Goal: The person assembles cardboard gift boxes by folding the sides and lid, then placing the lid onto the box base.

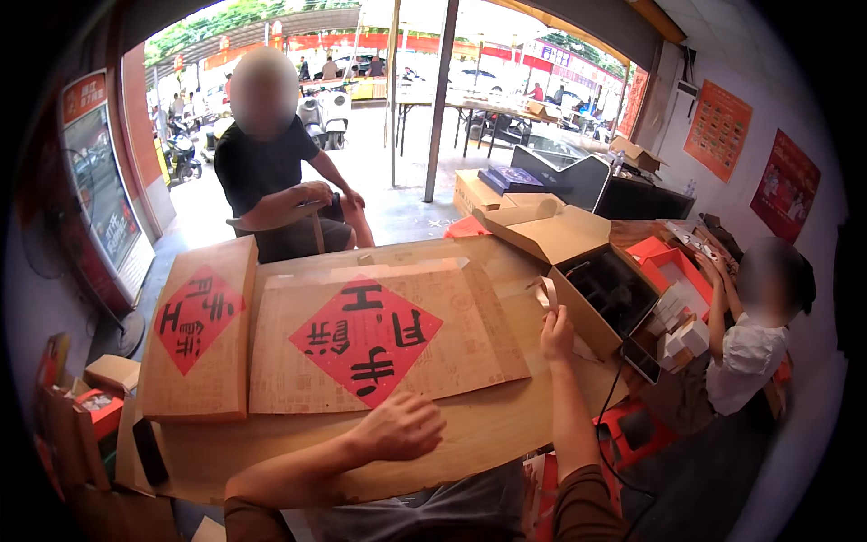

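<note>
My right hand (pixel 557 335) is raised over the right part of the wooden table, fingers pinched around a pale, curled strip (pixel 545 293) that looks like tape. Loosely curled, my left hand (pixel 399 428) hovers by the near edge of a flat cardboard sheet (pixel 483 336); nothing shows in its fingers. A red paper diamond (pixel 368 340) with black brush characters lies on that sheet. To its left rests a closed, flat cardboard box (pixel 194 397) bearing a similar red diamond (pixel 200 316).
An open cardboard box (pixel 591 330) with dark contents stands at the table's right. Beside it are a red box (pixel 673 271), small white boxes (pixel 684 336) and a person in white (pixel 745 366). Another person (pixel 262 176) sits across the table. A black object (pixel 149 450) lies at the near left.
</note>
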Demonstrator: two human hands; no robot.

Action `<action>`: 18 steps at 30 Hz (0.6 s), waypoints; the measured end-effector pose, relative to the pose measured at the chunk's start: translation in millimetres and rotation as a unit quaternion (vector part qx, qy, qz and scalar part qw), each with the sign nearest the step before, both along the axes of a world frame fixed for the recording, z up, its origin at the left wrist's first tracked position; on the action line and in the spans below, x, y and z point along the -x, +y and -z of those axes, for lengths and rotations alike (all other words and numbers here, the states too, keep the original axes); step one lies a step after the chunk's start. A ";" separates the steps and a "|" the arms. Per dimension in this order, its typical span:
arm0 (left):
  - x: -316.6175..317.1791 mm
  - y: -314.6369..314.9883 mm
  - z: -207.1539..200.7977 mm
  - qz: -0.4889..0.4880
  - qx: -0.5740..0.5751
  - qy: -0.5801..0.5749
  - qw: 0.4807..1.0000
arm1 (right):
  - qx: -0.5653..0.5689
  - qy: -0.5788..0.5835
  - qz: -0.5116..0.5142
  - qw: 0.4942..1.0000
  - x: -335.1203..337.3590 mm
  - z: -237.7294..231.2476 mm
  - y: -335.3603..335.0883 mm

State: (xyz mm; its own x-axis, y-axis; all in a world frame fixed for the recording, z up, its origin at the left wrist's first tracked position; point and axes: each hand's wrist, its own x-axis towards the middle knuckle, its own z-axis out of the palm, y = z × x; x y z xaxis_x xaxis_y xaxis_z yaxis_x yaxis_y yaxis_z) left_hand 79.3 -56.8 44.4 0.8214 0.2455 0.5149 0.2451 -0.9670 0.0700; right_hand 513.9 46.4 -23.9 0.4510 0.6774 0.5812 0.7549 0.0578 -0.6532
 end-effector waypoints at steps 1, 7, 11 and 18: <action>3.3 6.2 1.7 -0.051 0.019 0.016 0.998 | -0.011 -0.010 -0.017 1.000 3.7 2.2 -0.9; 12.4 28.0 18.4 -0.232 0.076 0.061 0.968 | 0.018 -0.111 0.013 0.994 14.1 1.9 -2.2; 16.6 27.2 18.3 -0.234 0.085 0.072 0.966 | 0.078 -0.106 0.018 0.991 31.8 -21.4 -11.9; 17.1 41.6 22.8 -0.160 0.030 -0.010 0.987 | 0.035 -0.047 -0.019 0.998 35.5 -22.5 -19.1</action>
State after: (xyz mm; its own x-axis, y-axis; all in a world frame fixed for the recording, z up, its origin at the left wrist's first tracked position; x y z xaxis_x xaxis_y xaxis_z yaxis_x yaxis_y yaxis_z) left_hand 62.2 -15.2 21.6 0.6872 0.5210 0.5063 0.5353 -0.8343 0.1320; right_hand 478.4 27.4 -1.4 0.3697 0.7336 0.5702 0.8107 0.0452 -0.5837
